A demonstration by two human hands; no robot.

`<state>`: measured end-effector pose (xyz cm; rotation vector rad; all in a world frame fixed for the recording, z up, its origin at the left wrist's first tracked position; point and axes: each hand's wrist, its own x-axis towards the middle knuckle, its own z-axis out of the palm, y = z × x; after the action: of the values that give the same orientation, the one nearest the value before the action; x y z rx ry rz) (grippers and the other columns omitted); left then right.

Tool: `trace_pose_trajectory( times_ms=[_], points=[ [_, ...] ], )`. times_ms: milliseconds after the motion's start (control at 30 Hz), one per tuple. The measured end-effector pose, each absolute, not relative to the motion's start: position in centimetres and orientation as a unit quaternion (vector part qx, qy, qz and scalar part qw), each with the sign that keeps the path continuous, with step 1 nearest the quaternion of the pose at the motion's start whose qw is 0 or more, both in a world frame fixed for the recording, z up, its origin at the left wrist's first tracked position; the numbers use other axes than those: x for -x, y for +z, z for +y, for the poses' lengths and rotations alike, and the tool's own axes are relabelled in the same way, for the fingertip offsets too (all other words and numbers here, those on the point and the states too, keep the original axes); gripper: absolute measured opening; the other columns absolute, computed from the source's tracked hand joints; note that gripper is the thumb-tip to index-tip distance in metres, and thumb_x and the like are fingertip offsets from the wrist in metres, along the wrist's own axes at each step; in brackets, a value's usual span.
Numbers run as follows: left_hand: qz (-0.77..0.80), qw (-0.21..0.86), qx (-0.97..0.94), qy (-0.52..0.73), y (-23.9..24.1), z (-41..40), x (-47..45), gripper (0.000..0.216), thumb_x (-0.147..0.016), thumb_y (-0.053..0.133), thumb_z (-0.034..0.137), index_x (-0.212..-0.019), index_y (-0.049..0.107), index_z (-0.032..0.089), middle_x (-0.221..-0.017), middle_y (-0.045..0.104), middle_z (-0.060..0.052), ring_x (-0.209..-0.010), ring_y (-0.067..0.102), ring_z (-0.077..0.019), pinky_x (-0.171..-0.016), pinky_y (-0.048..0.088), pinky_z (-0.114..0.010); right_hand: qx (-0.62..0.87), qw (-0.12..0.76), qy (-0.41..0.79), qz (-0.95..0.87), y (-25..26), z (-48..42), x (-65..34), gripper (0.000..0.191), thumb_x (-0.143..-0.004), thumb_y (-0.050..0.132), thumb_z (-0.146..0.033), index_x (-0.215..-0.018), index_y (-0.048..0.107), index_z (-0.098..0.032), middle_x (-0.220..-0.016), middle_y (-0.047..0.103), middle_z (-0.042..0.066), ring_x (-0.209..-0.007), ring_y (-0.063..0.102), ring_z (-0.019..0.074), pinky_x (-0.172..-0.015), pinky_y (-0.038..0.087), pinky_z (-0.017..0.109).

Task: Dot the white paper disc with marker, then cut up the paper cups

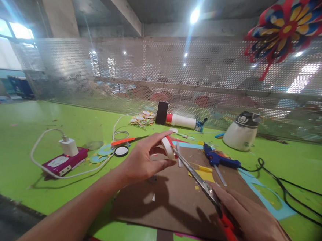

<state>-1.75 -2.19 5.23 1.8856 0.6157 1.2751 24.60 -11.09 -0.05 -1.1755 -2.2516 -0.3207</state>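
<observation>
Between the thumb and fingers of my left hand (142,156) is a small round white piece with a red edge (167,147), tilted on its side. My right hand (242,218) grips red-handled scissors (198,177), whose blades point up and left so that the tips meet the red edge. Both hands are above a brown board (144,203) on the green table. Yellow paper scraps (205,174) and a small white scrap (153,197) lie on the board. A blue glue gun (221,158) rests at the board's far right edge.
A purple power strip (64,161) with a white charger stands left, near an orange cutter knife (123,142) and a black-rimmed disc (121,151). Farther back are a phone (162,113), a white cup stack (183,121) and a white-and-grey container (241,131). Black cable (280,184) runs right.
</observation>
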Motion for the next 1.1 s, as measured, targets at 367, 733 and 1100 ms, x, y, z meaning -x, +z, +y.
trace_pose_trajectory(
  times_ms=[367,733,1100],
  points=[
    [0.256,0.343,-0.765,0.482,5.6,-2.1,2.0,0.06,-0.074,0.075,0.022,-0.129,0.053,0.008,-0.116,0.067,-0.016,-0.099,0.069,-0.0215,-0.094,0.057,-0.035,0.439,0.3,-0.139,-0.835,0.6,-10.6,-24.5,0.048,-0.084,0.048,-0.015,-0.131,0.051,-0.023,-0.094,0.073,0.007,-0.076,0.073,0.019,-0.061,0.058,0.024],
    [0.264,0.3,-0.794,0.457,5.9,-2.0,2.6,0.054,-0.072,0.072,0.019,-0.123,0.056,0.008,-0.112,0.068,-0.014,-0.095,0.069,-0.0206,-0.089,0.058,-0.034,0.46,0.294,-0.013,-0.838,1.1,-11.1,-24.6,0.039,-0.086,0.05,-0.02,-0.119,0.069,-0.024,-0.113,0.075,0.006,-0.097,0.074,0.0243,-0.07,0.061,0.023],
    [0.296,0.272,-0.786,0.47,5.4,-1.6,2.3,0.055,-0.072,0.074,0.025,-0.123,0.058,0.011,-0.111,0.069,-0.015,-0.097,0.068,-0.0243,-0.089,0.057,-0.039,0.458,0.306,-0.015,-0.834,1.2,-10.8,-24.5,0.034,-0.086,0.052,-0.022,-0.116,0.07,-0.022,-0.105,0.077,0.006,-0.089,0.075,0.0227,-0.072,0.061,0.023]
  ],
)
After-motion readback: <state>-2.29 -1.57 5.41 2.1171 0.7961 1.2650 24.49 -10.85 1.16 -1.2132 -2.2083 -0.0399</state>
